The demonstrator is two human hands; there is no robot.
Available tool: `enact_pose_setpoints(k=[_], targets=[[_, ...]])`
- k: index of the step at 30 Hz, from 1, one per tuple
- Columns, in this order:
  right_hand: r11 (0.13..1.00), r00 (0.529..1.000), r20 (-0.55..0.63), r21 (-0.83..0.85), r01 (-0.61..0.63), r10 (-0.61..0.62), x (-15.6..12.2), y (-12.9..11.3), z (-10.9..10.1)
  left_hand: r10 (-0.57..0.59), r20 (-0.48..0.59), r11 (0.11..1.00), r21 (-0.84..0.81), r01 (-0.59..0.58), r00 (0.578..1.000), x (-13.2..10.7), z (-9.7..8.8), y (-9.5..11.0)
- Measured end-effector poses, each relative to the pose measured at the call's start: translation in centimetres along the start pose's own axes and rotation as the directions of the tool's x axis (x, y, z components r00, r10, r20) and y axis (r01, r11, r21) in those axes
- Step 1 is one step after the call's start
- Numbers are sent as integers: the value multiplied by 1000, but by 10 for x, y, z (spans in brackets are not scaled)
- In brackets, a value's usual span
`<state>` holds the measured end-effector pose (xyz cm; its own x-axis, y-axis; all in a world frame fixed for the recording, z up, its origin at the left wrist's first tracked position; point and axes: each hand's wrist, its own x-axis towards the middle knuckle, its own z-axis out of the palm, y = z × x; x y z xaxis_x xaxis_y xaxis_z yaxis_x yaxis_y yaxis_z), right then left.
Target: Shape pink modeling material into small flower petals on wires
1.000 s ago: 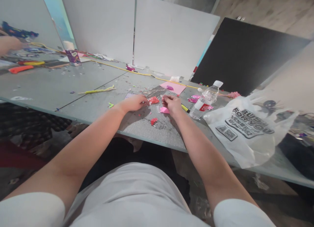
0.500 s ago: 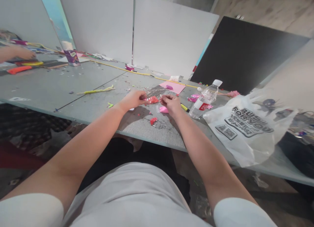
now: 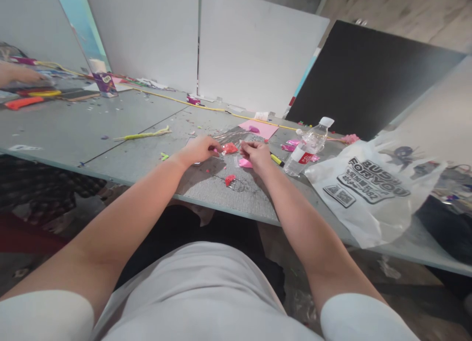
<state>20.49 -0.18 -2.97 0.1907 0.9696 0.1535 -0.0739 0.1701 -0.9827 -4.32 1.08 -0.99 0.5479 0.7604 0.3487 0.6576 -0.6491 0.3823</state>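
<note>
My left hand [image 3: 201, 149] and my right hand [image 3: 255, 153] rest on the grey table [image 3: 73, 129], both with fingers curled in a pinch. Between their fingertips is a small red piece [image 3: 230, 148] that both hands hold, in front of a bundle of thin silver wires [image 3: 230, 136]. A pink scrap [image 3: 245, 163] lies under my right hand. Nearer the table edge lies a second red piece on a wire loop [image 3: 232, 180].
A plastic water bottle [image 3: 308, 147] lies to the right, beside a yellow marker [image 3: 277, 160], pink scraps [image 3: 291, 145] and a printed white plastic bag [image 3: 368, 188]. Pink paper [image 3: 258, 129] sits behind. A yellow-green pipe cleaner [image 3: 142, 134] lies left. Another person's hand [image 3: 16, 74] works at far left.
My hands stay together on the red piece with only slight finger shifts. The view has drifted a little. The other person's hand at far left has moved.
</note>
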Motion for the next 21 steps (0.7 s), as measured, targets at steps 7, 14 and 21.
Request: enact_pose_setpoints(k=[7, 14, 21], targets=[[1000, 998, 64, -26, -8, 9, -8, -4, 4, 47, 96, 998, 26, -49, 994, 0, 1, 1], [997, 995, 100, -82, 5, 3, -13, -7, 3, 20, 32, 999, 28, -21, 999, -2, 0, 5], [987, 994, 102, -161, -14, 31, -13, -11, 5, -86, -34, 996, 13, 87, 996, -4, -1, 12]])
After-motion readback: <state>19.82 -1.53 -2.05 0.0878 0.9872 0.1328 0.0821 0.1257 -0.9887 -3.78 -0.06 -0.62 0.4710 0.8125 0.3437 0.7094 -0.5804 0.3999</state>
